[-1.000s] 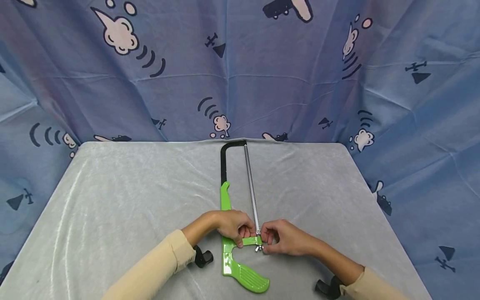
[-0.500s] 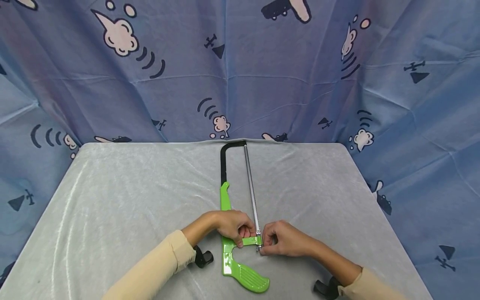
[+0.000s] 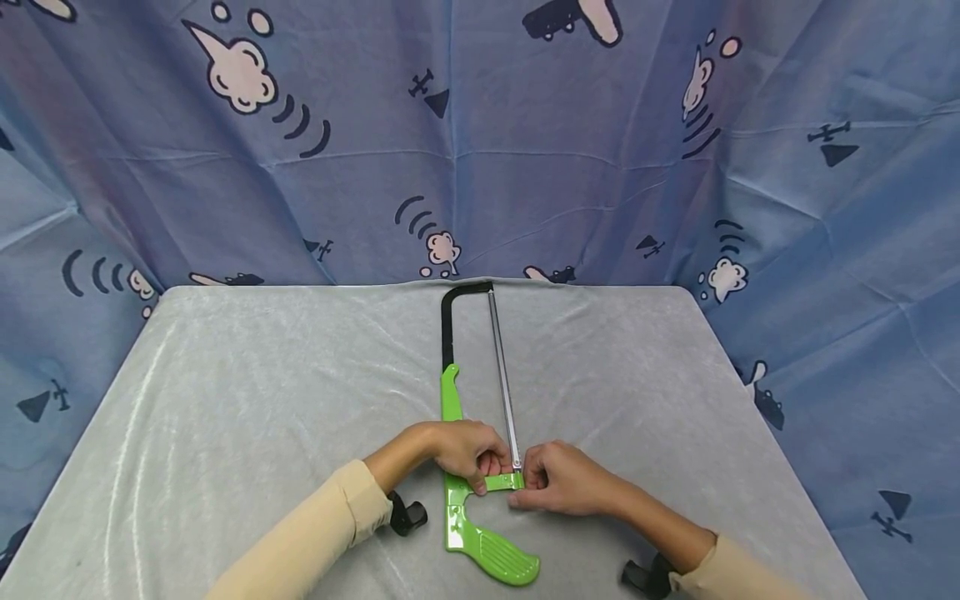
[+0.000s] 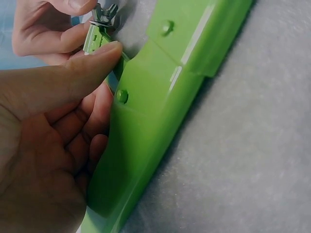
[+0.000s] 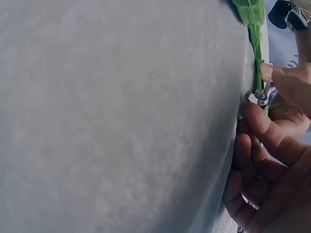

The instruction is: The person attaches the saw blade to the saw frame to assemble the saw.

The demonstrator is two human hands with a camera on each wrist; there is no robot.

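Head view: hacksaw (image 3: 452, 400) lies flat mid-table on the grey cloth-covered table (image 3: 300, 375), black bow (image 3: 447, 325) at far end, green ribbed handle (image 3: 498, 554) nr the person. Silver blade (image 3: 502, 379) runs along R side, down to green crosspiece (image 3: 504, 482). L hand (image 3: 465, 450) reaches over the frame & pinches crosspiece btwn thumb & fingers; R hand (image 3: 566, 479) is just beside its R end, fingers curled. Beige sleeves (image 3: 300, 525), dark wrist devices (image 3: 407, 517). Blue curtain (image 3: 525, 117) behind, printed w/ cartoon clouds, arcs & dark shapes.

L wrist view: green saw body up close, w/ rivets (image 4: 167, 26); L thumb lies across crosspiece, other L fingers beneath. Metal wing nut (image 4: 104, 14) sticks out at crosspiece end, R thumb right by it.

R wrist view: grey cloth fills most; saw at top R. R thumb tip is at wing nut, other R fingers bent. Can't tell if they actually pinch the nut.
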